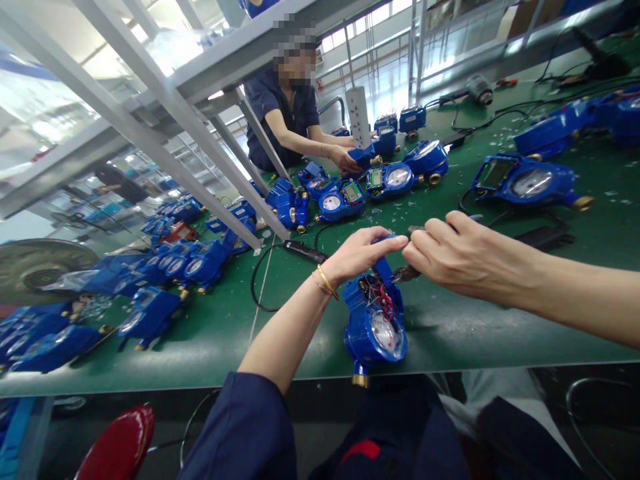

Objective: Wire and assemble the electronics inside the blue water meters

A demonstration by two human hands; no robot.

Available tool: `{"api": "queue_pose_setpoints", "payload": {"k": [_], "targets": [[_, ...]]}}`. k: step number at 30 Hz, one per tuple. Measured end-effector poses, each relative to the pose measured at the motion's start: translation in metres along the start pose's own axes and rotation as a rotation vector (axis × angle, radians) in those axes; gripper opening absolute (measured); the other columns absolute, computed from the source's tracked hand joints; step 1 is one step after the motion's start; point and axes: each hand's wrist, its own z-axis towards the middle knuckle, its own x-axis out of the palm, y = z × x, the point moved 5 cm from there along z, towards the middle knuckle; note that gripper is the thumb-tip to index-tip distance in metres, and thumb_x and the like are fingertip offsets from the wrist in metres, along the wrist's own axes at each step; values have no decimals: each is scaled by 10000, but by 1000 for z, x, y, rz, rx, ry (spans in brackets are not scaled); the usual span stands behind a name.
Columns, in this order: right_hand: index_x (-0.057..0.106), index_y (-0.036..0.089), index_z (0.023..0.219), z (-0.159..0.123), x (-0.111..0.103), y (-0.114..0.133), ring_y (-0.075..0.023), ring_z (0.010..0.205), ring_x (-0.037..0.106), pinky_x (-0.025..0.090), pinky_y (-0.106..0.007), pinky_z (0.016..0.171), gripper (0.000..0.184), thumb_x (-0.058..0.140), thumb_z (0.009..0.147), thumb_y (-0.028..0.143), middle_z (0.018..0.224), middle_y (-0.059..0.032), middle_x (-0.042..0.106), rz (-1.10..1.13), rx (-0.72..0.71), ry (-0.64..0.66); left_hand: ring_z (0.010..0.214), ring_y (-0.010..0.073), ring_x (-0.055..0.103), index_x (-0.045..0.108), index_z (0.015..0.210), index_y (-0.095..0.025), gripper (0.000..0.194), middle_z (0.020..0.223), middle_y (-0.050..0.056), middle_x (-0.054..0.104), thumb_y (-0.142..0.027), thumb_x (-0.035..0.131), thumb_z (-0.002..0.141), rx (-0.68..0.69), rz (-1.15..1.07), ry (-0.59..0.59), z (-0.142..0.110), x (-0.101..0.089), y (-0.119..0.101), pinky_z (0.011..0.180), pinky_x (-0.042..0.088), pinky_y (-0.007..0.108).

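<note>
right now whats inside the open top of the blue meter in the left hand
The open blue water meter shows red and dark wires in its housing. The left hand covers the upper end, so what lies beneath is hidden.

pliers point(406, 273) mostly hidden by R hand point(465, 257) | meter wires point(379, 297) too small to trace

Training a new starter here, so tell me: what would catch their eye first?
First comes the open blue water meter in the foreground, its red and dark wires exposed, gripped by the left hand, with pliers in the right hand. Beyond, many blue meters crowd the green workbench, and a co-worker handles one across it.
</note>
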Motion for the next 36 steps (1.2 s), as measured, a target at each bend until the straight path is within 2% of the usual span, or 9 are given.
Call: {"api": "queue_pose_setpoints", "payload": {"k": [6, 13, 17, 20, 25, 29, 33, 36], "targets": [[610, 149, 805, 0, -3, 4, -192, 604, 386, 136, -340, 591, 286, 364, 932, 80, 674, -79, 541, -56, 58, -7, 681, 151, 532, 653, 875, -134, 386, 718, 15, 588, -498, 528, 860, -4, 30, 7, 1, 0, -1, 595, 402, 256], [584, 142, 834, 0, -2, 11, -204, 548, 458, 123, -313, 563, 219, 389, 907, 74, 628, -69, 530, -167, 61, -6, 696, 155, 547, 666, 871, -138, 392, 756, 21, 614, -507, 538, 858, 12, 68, 19, 3, 0, 0, 590, 422, 254], [556, 153, 827, -6, 2, 14, -207, 513, 478, 136, -302, 545, 165, 413, 889, 99, 596, -54, 510, -121, 23, -84, 668, 144, 520, 643, 824, -151, 390, 702, 0, 577, -521, 528, 864, 21, 70, 81, 3, 0, 0, 581, 397, 253], [521, 165, 802, -12, 6, 12, -201, 501, 495, 175, -297, 535, 154, 417, 868, 74, 597, -38, 499, -22, 26, -82, 667, 144, 523, 622, 845, -163, 400, 694, -8, 572, -543, 503, 875, 4, 40, 94, 1, -1, -1, 594, 396, 256], [508, 149, 854, -29, 8, 0, -197, 528, 543, 249, -286, 531, 97, 450, 861, 72, 639, -33, 527, 104, 282, -38, 666, 147, 526, 596, 818, -169, 421, 719, 2, 594, -580, 514, 867, -79, 61, -42, -3, -7, 8, 614, 410, 266], [468, 196, 776, -35, 4, 13, -229, 594, 545, 283, -319, 573, 132, 502, 812, 74, 668, -38, 530, 148, 295, 4, 699, 161, 541, 567, 804, -170, 445, 750, 18, 607, -601, 484, 873, -153, 29, -167, -7, -7, 16, 650, 421, 285], [490, 194, 795, -31, 3, 24, -243, 643, 514, 285, -332, 606, 148, 482, 811, 46, 700, -49, 513, 139, 403, 50, 719, 167, 533, 544, 779, -175, 462, 739, 16, 591, -624, 476, 863, -182, 27, -291, -12, -6, 19, 680, 406, 298], [498, 182, 798, -30, 6, 26, -245, 680, 481, 298, -336, 636, 183, 459, 792, 3, 732, -61, 500, 136, 492, 28, 737, 170, 548, 550, 797, -176, 424, 740, 19, 599, -589, 491, 867, -207, -18, -397, -17, -5, 24, 706, 411, 299]]}}
